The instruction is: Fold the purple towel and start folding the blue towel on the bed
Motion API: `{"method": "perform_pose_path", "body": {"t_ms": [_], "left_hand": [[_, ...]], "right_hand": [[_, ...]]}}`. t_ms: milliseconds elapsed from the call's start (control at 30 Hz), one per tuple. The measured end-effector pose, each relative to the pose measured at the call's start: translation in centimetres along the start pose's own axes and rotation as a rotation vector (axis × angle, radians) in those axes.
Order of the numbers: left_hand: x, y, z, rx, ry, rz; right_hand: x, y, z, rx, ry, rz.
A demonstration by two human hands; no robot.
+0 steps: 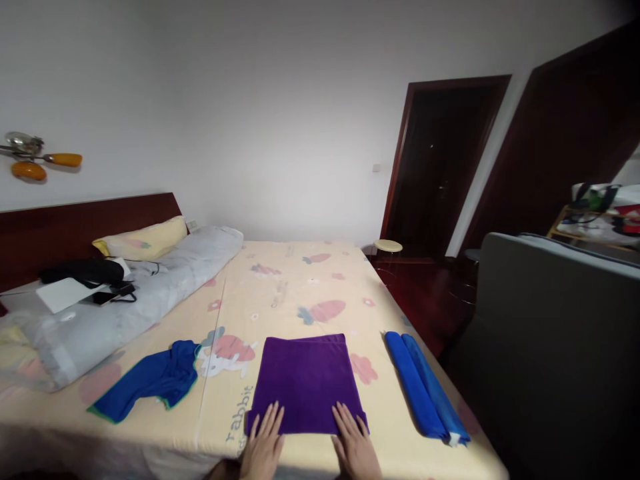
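Observation:
A purple cloth (pixel 305 377) lies flat on the bed in front of me, folded into a rough rectangle with its near edge turned up in a narrow band. My left hand (pixel 265 437) rests on its near left corner, fingers stretched out. On the near right corner lies my right hand (pixel 353 437), its fingers also spread flat. To the right are two blue rolled cloths (pixel 425 387) side by side, with a small white tag at the near end. A crumpled blue cloth (pixel 155 377) with green edging lies to the left.
The bed (pixel 280 287) has a cream sheet with carrot and rabbit prints. Along its left side are a grey-white bundle (pixel 165 300), a yellow pillow (pixel 147 239), a black bag (pixel 83 271) and a white flat object (pixel 65 295). A stool (pixel 388 246) stands beyond; a dark grey panel (pixel 555 353) rises at right.

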State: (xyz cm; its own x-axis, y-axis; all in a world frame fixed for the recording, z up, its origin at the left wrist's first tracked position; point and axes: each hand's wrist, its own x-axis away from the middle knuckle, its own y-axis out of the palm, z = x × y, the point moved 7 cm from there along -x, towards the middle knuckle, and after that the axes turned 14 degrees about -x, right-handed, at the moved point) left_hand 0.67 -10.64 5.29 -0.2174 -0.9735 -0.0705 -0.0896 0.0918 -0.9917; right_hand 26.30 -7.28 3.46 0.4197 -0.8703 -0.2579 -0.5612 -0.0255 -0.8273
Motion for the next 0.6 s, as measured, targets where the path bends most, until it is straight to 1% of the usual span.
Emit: {"method": "perform_pose_path", "body": {"t_ms": [67,100,167,267,333,400,500,600], "left_hand": [[1.1,0.2,-3.3,-0.025,-0.038,0.01],[1.4,0.3,-4.5,-0.033,-0.037,0.009],[1.6,0.4,-5.9,-0.042,-0.007,-0.006],[0.8,0.3,-6.2,-0.048,0.069,-0.031],[0.1,0.2,-6.1,-0.06,0.099,-0.046],[-0.5,0.3,-6.2,-0.075,0.094,-0.086],[-0.6,0.5,-6.7,-0.066,0.083,-0.138],[0.2,0.3,-7.1,0.007,0.14,-0.128]], "right_hand": [[1.1,-1.5,2.5,0.011,0.044,-0.016],[1.4,-2.1,3.3,0.015,0.046,-0.034],[1.4,-2.9,4.1,0.029,0.011,-0.083],[0.3,-3.3,4.2,0.1,-0.074,-0.143],[-0.5,-3.6,4.3,0.178,-0.102,-0.125],[-0.9,-3.9,4.4,0.24,-0.11,-0.079],[-0.5,-4.3,4.7,0.235,-0.131,-0.054],[0.8,-4.9,4.8,0.139,-0.131,-0.079]]}}
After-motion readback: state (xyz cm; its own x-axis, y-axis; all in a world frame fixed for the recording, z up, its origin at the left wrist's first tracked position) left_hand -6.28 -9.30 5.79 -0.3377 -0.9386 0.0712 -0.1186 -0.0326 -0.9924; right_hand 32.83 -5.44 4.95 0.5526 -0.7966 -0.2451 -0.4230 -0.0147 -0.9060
